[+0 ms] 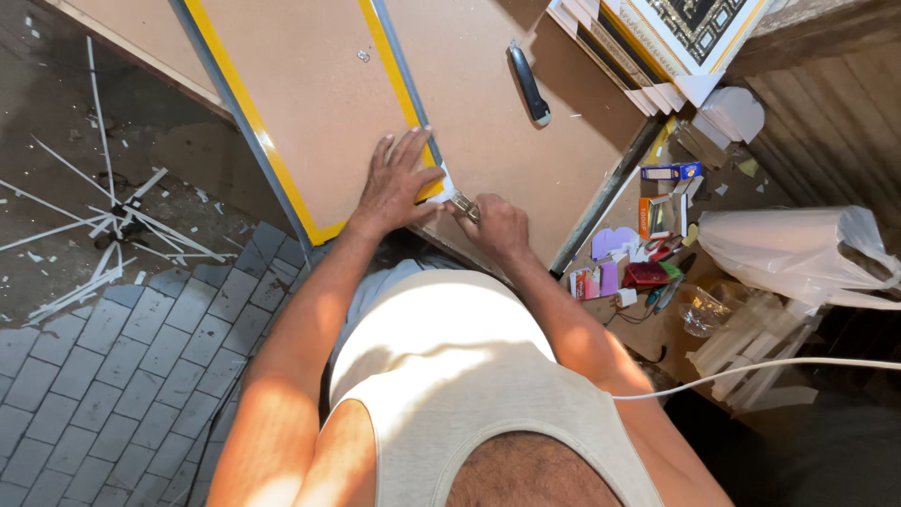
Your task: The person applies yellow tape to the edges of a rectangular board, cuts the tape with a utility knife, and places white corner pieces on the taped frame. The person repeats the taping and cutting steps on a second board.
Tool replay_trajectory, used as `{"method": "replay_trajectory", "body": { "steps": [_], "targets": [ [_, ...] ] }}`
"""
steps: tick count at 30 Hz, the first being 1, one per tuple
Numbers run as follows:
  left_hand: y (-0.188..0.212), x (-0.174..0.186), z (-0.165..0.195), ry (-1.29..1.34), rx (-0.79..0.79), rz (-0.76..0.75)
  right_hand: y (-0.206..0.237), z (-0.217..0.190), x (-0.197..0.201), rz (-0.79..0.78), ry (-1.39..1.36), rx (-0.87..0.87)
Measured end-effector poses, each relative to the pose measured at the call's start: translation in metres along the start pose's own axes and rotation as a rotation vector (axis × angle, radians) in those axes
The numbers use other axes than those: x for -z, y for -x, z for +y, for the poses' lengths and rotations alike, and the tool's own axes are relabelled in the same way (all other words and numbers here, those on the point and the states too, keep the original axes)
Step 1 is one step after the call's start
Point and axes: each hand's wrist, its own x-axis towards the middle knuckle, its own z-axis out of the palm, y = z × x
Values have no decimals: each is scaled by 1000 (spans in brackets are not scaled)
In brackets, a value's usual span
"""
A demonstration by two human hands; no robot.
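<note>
While the left hand [399, 183] presses flat, fingers spread, on the frame's corner, the right hand [497, 225] keeps its grip pinched on a small metal tool [464, 207] at that corner; steady downward pressure and a short, controlled stroke would serve best. Farther off, the yellow-edged frame [310, 113] lies face down on the table [497, 141], brown backing up, near a dark utility knife [528, 83].

Single head-worn camera looks steeply down, close above the workbench [526, 160].
</note>
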Motion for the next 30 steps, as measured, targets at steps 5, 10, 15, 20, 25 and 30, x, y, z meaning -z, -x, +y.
{"method": "replay_trajectory", "body": {
  "steps": [5,10,15,20,25,30],
  "targets": [
    [30,26,-51,-154,645,285,20,9,24,288,183,60],
    [50,58,-81,625,980,533,5,6,9,347,184,534],
    [46,93,-20,631,675,590,-12,8,-6,202,63,603],
    [20,124,47,851,592,500,-20,35,14,99,-290,481],
    [-13,125,73,675,298,484,1,70,32,224,-218,278],
    [-14,119,69,602,192,440,53,151,53,417,90,-404]
  ]
}}
